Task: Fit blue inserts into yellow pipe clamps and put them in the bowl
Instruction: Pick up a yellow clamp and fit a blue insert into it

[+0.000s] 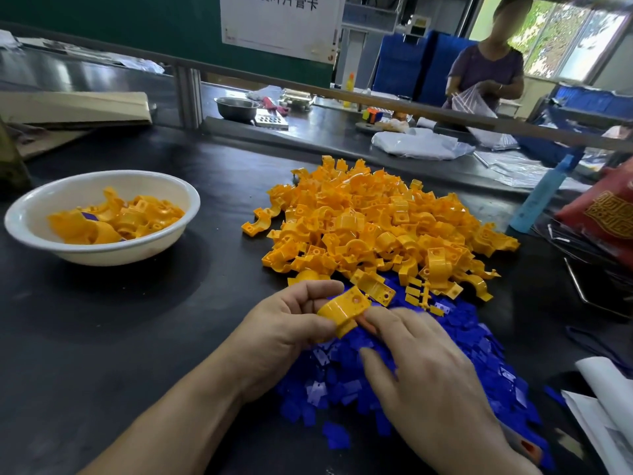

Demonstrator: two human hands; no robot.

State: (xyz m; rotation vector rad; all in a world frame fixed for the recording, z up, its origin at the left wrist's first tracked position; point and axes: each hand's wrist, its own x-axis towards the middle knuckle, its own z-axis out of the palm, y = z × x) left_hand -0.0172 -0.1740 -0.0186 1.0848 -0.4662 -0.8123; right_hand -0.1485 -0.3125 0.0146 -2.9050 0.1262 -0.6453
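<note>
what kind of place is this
Most likely a small factory assembly bench. A big heap of yellow pipe clamps and a pile of blue inserts lie loose on the black table, the left hand grips one clamp, and a second person handles plastic bags at the next bench.

The white sign [281,25] on the green board [102,25] shows cut-off characters ending "片管卡".

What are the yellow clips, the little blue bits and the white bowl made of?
The yellow clips look like moulded plastic: glossy, one even colour, with neat holes. The blue bits look like thin, flat plastic, less shiny. The white bowl is smooth and glossy with a rolled rim: plastic or enamelled metal, I cannot tell.
</note>
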